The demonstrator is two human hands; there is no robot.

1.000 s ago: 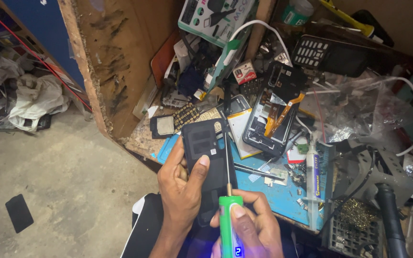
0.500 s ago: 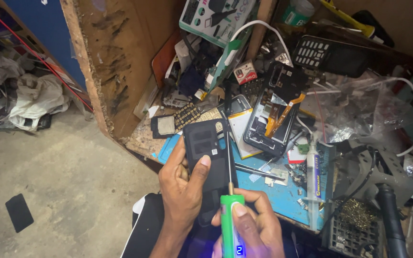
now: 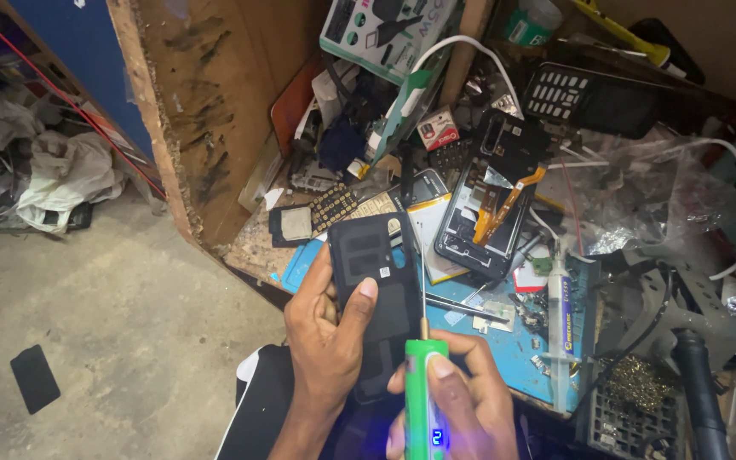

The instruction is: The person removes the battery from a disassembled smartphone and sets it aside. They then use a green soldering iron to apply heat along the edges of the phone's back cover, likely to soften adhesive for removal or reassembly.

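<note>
Hands grip: left [image 3: 327,341] matte black phone [image 3: 374,273], right [image 3: 457,400] green screwdriver [image 3: 423,392]

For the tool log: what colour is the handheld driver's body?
Green driver, in the right hand; head view.

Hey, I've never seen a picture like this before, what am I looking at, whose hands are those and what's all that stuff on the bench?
This is one view from a camera worn on a person's head, looking down at their own bare hands. The left hand holds a black rectangular phone back cover. The right hand grips a green pen-shaped electric screwdriver with a thin metal shaft. Beyond them, a cluttered blue work mat carries an opened black phone showing an orange ribbon cable, a syringe-shaped tube and small parts.
</note>
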